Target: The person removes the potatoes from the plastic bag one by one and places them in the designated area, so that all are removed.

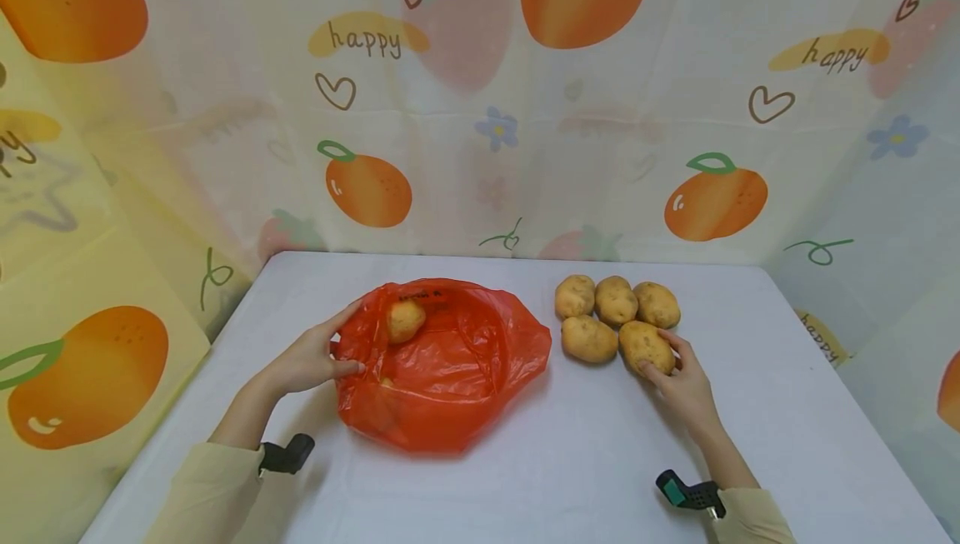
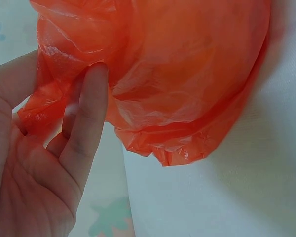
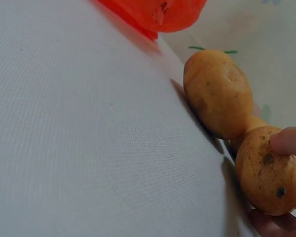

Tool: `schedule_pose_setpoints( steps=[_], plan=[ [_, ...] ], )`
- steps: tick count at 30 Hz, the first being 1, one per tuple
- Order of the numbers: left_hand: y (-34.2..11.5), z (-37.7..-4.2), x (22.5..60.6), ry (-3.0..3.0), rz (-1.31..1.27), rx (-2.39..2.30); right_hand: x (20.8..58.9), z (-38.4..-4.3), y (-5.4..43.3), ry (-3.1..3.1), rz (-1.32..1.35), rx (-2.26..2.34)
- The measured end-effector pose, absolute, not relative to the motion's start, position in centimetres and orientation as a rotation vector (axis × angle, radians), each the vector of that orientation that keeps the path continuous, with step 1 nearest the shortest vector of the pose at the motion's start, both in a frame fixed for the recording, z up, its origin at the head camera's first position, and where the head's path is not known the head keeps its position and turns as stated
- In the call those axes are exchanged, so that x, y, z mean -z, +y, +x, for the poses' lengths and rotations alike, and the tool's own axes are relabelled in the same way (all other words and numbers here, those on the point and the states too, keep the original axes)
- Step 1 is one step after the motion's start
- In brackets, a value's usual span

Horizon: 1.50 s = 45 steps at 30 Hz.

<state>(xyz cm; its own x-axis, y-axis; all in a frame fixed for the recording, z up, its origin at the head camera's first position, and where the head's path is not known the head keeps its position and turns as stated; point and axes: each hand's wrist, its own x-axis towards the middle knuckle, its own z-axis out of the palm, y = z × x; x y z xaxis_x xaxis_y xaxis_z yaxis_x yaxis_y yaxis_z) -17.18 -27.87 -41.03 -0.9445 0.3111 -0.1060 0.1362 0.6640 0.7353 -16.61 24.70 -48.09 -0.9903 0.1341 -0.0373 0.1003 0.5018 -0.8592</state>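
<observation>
A red plastic bag (image 1: 450, 419) lies with its mouth wide on the white table. One potato (image 1: 406, 321) shows inside at its left, and a bit of another shows lower down through the film. My left hand (image 1: 318, 358) holds the bag's left edge; in the left wrist view, thumb and fingers pinch the crumpled film (image 2: 64, 54). On the right, my right hand (image 1: 686, 386) grips a potato (image 1: 645, 347) at the front of a group. The right wrist view shows thumb and fingers around this dark-spotted potato (image 3: 266, 168), beside another potato (image 3: 217, 94).
Several more potatoes (image 1: 617, 301) sit close together in two rows right of the bag. The white table (image 1: 555, 461) ends at a fruit-printed cloth (image 1: 600, 127) hanging behind and at the sides. Each wrist wears a black camera mount (image 1: 287, 453).
</observation>
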Motion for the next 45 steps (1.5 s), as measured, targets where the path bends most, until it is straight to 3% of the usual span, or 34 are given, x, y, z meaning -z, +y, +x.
schedule_pose_setpoints(
  steps=[24,45],
  plan=[
    [-27.89,-17.02,41.29,2.655,0.368,-1.163,48.37,-16.99,24.44,-2.718,0.036,-1.343],
    [-27.72,-17.23,41.03,2.645,0.34,-1.147,47.99,-16.74,24.79,-2.733,-0.013,-1.299]
  ],
)
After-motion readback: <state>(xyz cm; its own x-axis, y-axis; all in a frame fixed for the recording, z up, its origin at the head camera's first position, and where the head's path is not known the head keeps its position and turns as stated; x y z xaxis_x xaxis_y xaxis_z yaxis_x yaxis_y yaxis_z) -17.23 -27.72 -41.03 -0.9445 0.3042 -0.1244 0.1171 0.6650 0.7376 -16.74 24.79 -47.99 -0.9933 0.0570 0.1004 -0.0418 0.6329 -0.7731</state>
